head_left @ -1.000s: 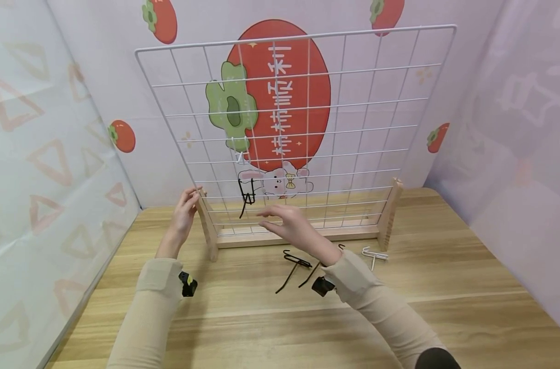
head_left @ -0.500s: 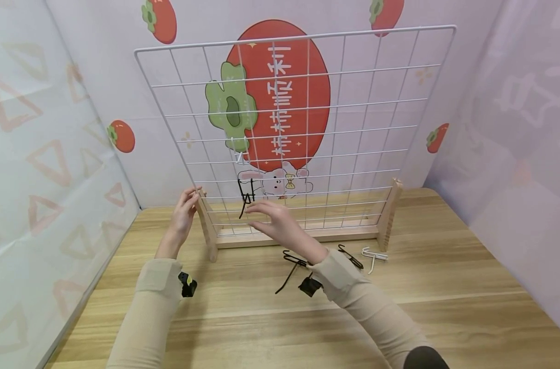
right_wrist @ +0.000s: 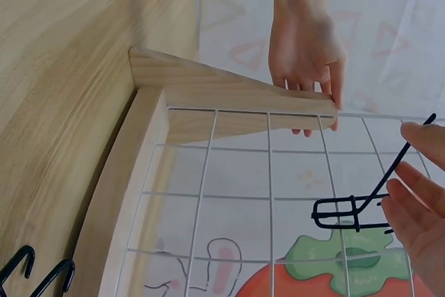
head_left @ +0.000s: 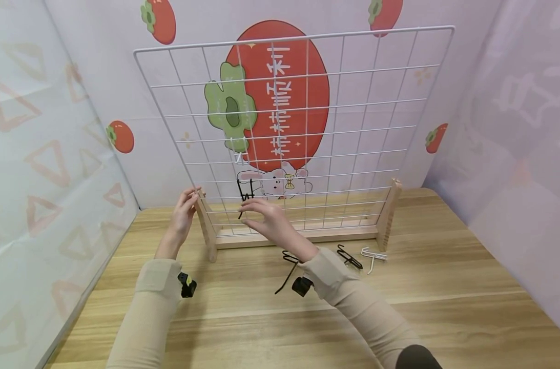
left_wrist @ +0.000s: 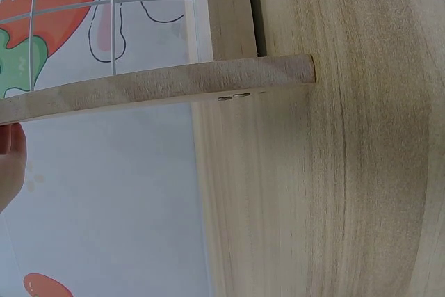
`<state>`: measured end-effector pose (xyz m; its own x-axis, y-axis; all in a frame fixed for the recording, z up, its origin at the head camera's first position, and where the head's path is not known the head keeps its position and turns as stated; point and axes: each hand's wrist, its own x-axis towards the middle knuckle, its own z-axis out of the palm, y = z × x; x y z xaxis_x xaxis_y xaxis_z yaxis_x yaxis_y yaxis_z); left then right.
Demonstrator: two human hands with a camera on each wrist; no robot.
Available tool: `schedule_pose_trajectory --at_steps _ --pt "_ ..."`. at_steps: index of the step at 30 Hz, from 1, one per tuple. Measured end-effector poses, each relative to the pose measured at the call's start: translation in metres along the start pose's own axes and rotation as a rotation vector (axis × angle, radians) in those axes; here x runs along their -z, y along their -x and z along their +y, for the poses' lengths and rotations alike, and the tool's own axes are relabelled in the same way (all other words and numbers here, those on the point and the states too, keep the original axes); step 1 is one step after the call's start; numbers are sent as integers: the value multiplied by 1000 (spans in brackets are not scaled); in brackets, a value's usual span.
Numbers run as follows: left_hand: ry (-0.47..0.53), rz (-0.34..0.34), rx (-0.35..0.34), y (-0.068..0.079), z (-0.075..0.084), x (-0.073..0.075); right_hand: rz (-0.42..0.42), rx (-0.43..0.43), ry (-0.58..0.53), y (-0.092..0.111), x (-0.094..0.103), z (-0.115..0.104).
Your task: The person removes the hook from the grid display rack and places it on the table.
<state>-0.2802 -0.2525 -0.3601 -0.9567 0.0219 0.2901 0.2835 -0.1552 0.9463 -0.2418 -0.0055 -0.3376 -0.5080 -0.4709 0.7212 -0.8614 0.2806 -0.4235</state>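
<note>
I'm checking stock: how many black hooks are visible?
3: one black hook on the grid; a second on the table left of the right sleeve; a third right of it. More may be hidden under that arm.

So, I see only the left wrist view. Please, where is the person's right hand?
Observer: The right hand is close to a black wire hook; I cannot tell whether they touch.
Operator: And above this hook, please?
Observer: A white wire hook hangs on the white wire grid panel there.
Operator: Does anything lie on the tabletop?
Observer: Yes, two black hooks and one white hook, in front of the wooden stand.
</note>
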Motion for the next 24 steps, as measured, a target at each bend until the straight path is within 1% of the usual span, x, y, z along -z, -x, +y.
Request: schedule_pose_trajectory --at_steps 15,24 --pt "7 0 -5 0 0 -1 90 13 40 -4 -10 3" --pt "6 3 -6 1 1 -1 159 58 -1 -7 -6 1"
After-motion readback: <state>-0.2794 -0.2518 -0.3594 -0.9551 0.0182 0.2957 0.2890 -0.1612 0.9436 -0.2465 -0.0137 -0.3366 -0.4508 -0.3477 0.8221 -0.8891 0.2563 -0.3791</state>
